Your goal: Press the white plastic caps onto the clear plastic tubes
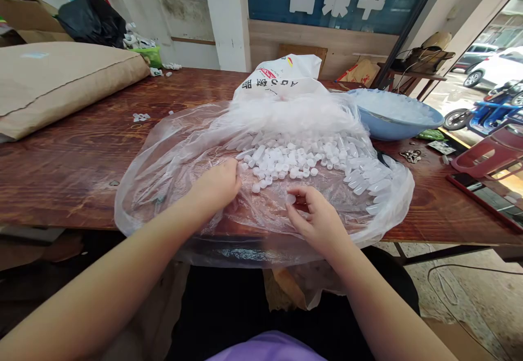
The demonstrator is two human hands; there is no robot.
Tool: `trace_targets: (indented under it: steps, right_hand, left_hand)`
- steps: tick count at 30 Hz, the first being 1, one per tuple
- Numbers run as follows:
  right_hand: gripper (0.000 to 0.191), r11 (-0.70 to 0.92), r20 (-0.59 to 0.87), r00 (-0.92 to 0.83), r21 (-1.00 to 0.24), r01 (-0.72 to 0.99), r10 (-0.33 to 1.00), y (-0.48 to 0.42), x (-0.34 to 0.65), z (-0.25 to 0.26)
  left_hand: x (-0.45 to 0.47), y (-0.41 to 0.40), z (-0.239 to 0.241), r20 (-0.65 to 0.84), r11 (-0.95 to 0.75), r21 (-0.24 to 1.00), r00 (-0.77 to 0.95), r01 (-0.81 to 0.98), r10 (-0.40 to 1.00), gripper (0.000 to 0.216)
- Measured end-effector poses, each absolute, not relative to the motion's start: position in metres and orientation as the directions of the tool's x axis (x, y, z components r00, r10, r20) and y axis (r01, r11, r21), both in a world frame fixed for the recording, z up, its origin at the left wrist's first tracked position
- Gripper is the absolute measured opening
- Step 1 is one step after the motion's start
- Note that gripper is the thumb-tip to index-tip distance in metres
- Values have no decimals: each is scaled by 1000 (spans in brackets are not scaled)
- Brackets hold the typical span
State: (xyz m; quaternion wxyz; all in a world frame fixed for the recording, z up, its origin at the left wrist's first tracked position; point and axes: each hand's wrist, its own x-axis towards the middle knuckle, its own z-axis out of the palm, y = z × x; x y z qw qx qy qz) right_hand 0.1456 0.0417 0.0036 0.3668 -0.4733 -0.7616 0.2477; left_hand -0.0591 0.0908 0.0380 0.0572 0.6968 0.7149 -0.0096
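Observation:
Between the thumb and forefinger of my right hand (312,214) is a small white translucent plastic cap (290,199). My left hand (220,184) is curled closed at the left edge of a heap of similar white caps (281,159); its fingertips are mostly hidden, so what it holds cannot be made out. Slim translucent plastic tubes (362,178) lie to the right of the caps, and a few more are near my left fingers. Everything in the heap rests on a large clear plastic bag (175,165), spread over the table.
A blue basin (392,129) full of translucent pieces stands at the back right. Behind the heap is a white printed sack (281,75). A large brown paper package (69,86) lies on the left of the wooden table (73,181). A phone (490,197) and a pink stool (490,151) are at right.

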Motion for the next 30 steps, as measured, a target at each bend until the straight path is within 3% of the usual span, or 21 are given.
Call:
trace_targets:
  steps: [2, 4, 7, 10, 14, 17, 19, 21, 24, 26, 30]
  right_hand:
    - [28, 457, 394, -238, -812, 363, 888, 29, 147, 0]
    - [34, 528, 457, -287, -808, 260, 842, 18, 150, 1]
    - [29, 606, 419, -534, -759, 237, 734, 5, 159, 9]
    - [24, 566, 274, -705, -796, 216, 655, -5, 175, 16]
    - [21, 410, 188, -706, -898, 158, 683, -18, 194, 12]
    - [18, 361, 182, -663, -921, 143, 727, -25, 198, 5]
    - [18, 411, 187, -611, -877, 248, 769, -27, 196, 3]
    - [22, 454, 183, -542, -785, 421, 820, -27, 192, 2]
    - [49, 423, 108, -483, -672, 609, 869, -27, 186, -1]
    - [50, 370, 53, -459, -677, 637, 887, -28, 187, -2]
    - [31, 389, 56, -545, -762, 518, 836, -31, 191, -3]
  left_hand:
    - [-49, 54, 37, -26, -157, 272, 170, 949, 985, 31]
    - [-37, 21, 31, -75, -254, 495, 332, 831, 940, 25]
    - [-23, -10, 19, -167, -200, 767, 491, 610, 855, 21]
    - [-13, -19, 10, -290, -1, 896, 586, 445, 757, 19]
    - [-7, -16, 8, -450, 357, 889, 692, 287, 565, 12]
    - [-3, -14, 9, -474, 453, 852, 757, 264, 450, 11]
    - [-1, -13, 9, -498, 406, 853, 744, 328, 445, 14]
    - [2, -14, 7, -521, 277, 852, 664, 445, 536, 19]
    - [5, -16, 5, -460, 44, 796, 556, 604, 693, 19]
    - [5, -16, 4, -437, -36, 747, 531, 664, 726, 17]
    - [4, -15, 4, -447, -56, 727, 534, 684, 718, 17]
